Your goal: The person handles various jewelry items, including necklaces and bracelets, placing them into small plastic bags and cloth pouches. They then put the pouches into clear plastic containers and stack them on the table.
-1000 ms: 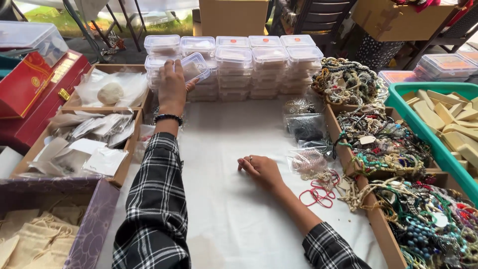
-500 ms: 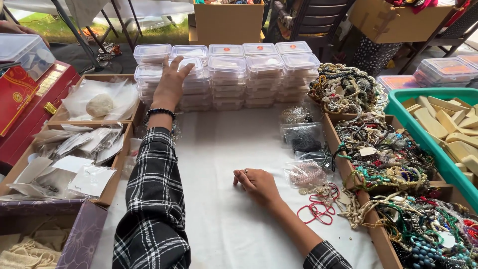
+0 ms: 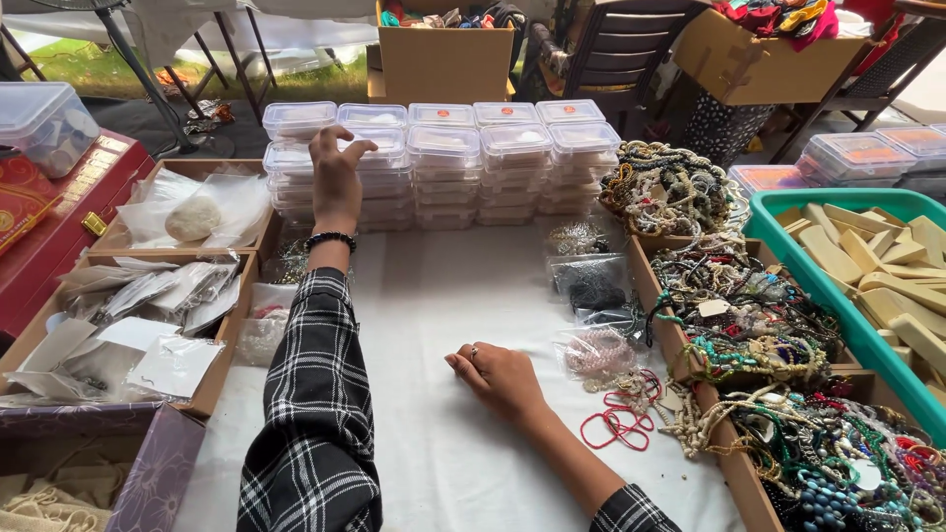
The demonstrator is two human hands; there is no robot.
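Stacked clear plastic boxes, upper centre, are touched by the left hand, fingers spread. The right hand is rested loosely curled, empty, on the white cloth. Beaded necklaces are heaped in cardboard trays at right.

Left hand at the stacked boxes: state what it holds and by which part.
Nothing is held. The left hand rests with spread fingers on the stacks of clear plastic boxes. The right hand lies loosely closed on the white cloth, also empty.
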